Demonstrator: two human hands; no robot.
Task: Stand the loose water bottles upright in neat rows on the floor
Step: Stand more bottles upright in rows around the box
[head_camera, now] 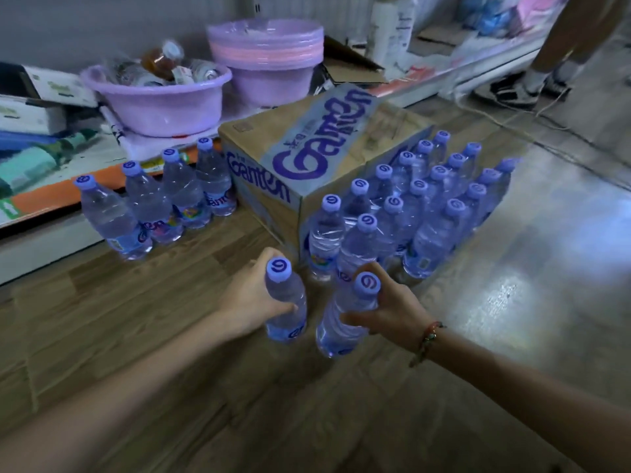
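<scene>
A brown cardboard carton printed with purple lettering (317, 165) sits on the wood-pattern floor (136, 336), with rows of upright clear plastic water bottles (420, 206) touching its right side. Nearer, the left hand (254, 297) is wrapped around one purple-capped bottle (285, 302), and the right hand (392, 310) clasps another tilted purple-capped bottle (345, 319) just beside it.

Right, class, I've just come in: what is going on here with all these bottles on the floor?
A person holds one water bottle in each hand: left hand, right hand. Both are near the block of upright bottles beside the cardboard box. A row of four bottles stands along the shelf base.
</scene>
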